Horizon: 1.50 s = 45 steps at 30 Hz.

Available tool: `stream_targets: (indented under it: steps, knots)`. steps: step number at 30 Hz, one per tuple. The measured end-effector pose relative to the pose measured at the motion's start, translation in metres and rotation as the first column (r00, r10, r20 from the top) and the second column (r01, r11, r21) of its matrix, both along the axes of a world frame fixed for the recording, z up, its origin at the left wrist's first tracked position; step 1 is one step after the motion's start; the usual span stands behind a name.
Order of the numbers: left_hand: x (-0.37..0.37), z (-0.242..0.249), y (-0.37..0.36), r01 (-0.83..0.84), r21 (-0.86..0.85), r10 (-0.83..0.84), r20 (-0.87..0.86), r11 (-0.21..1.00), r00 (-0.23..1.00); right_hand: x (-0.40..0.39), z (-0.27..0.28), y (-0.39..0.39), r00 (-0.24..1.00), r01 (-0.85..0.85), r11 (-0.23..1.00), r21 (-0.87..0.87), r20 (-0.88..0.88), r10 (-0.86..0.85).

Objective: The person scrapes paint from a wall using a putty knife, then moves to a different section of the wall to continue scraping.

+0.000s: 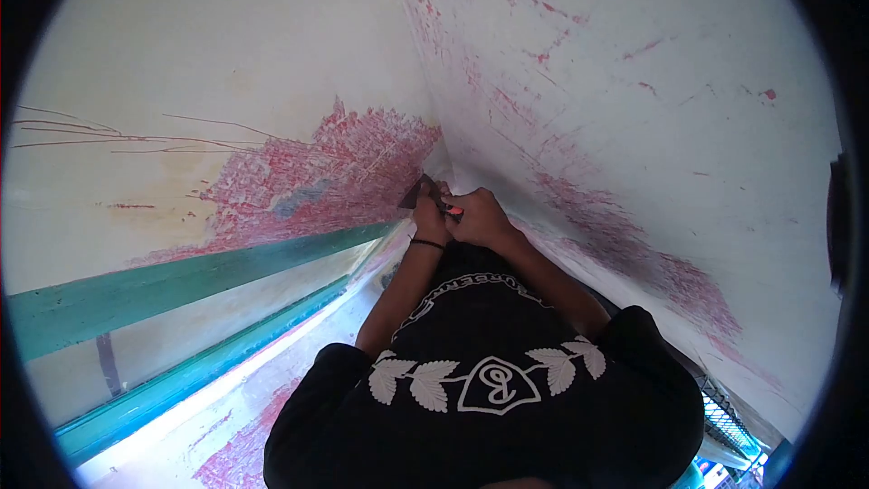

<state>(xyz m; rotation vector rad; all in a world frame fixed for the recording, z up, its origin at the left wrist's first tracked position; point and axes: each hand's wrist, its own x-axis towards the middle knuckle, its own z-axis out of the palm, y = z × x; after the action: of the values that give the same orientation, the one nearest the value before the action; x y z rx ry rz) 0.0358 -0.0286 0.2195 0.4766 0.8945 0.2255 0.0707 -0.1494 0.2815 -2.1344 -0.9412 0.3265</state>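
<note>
In the corner of two walls, my right hand [482, 217] is closed around the black and orange handle of a scraper [412, 192]. Its dark, flat blade lies at the left wall, right where the scraped red patch [362, 163] meets the corner. My left hand [431, 215], with a black band at the wrist, is closed on the scraper close behind the blade. Both hands are together, and their fingers hide most of the handle.
A green ledge [208, 276] runs along the left wall below the patch, with a second green rail [208, 362] under it. The right wall [652, 127] slopes close by, marked with red streaks. Dark scratch lines cross the left wall.
</note>
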Motion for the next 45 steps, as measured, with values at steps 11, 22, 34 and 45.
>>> stream_targets:
  steps: [11, 22, 34, 45]
  knots:
    - [0.0, -0.019, 0.004, -0.06, 0.0, 0.06, 0.061, 0.998, 0.996, 0.005, -0.001, 0.0, 0.999, -0.007, 0.999, 0.042, -0.032, 0.008]
    - [-0.005, 0.001, -0.002, -0.051, 0.108, 0.042, 0.078, 0.993, 0.996, 0.0, 0.018, -0.007, 0.999, 0.004, 0.994, 0.111, -0.053, 0.002]
    - [-0.007, -0.006, 0.005, 0.033, 0.167, -0.049, 0.093, 0.985, 0.994, -0.004, 0.014, 0.001, 1.0, 0.009, 0.999, 0.035, -0.017, -0.008]
    - [0.002, -0.052, 0.017, -0.082, 0.115, 0.079, 0.023, 0.99, 0.997, 0.003, 0.003, 0.014, 1.0, -0.018, 0.999, -0.037, 0.004, 0.018]
